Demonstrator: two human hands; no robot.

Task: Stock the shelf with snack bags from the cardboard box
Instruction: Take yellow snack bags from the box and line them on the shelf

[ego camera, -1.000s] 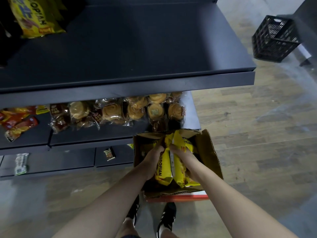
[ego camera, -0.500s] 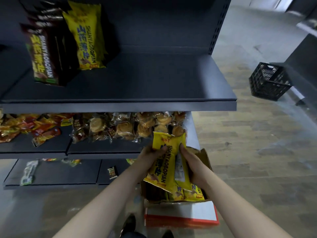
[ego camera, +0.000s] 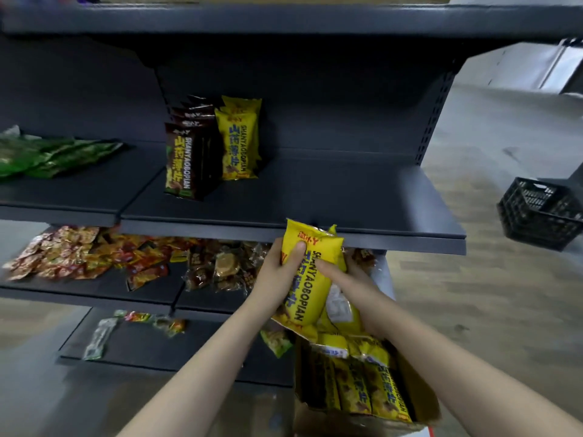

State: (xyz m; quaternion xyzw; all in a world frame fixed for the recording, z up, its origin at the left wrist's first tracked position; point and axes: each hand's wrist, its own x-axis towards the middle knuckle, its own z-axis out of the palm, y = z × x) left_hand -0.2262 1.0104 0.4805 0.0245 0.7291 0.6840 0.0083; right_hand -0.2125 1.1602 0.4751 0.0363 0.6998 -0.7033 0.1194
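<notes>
Snack bags [ego camera: 310, 279], yellow ones, sit bunched between my two hands, their tops level with the front lip of the shelf [ego camera: 315, 190] just above my knuckles. My left hand [ego camera: 280, 272] grips the bunch by its left edge, thumb pressed on the front bag's face. My right hand [ego camera: 356, 298] clasps it from the other side, forefinger laid across the print (at least two bags, the exact count I cannot tell). Below my right wrist the cardboard box [ego camera: 422, 402] stands open with packed bags [ego camera: 378, 395] upright in it. Up and left of my left hand, shelved yellow bags [ego camera: 236, 143] stand touching a row of brown bags [ego camera: 181, 162]. Well off to the right of my right hand a black crate [ego camera: 542, 212] rests on the floor
</notes>
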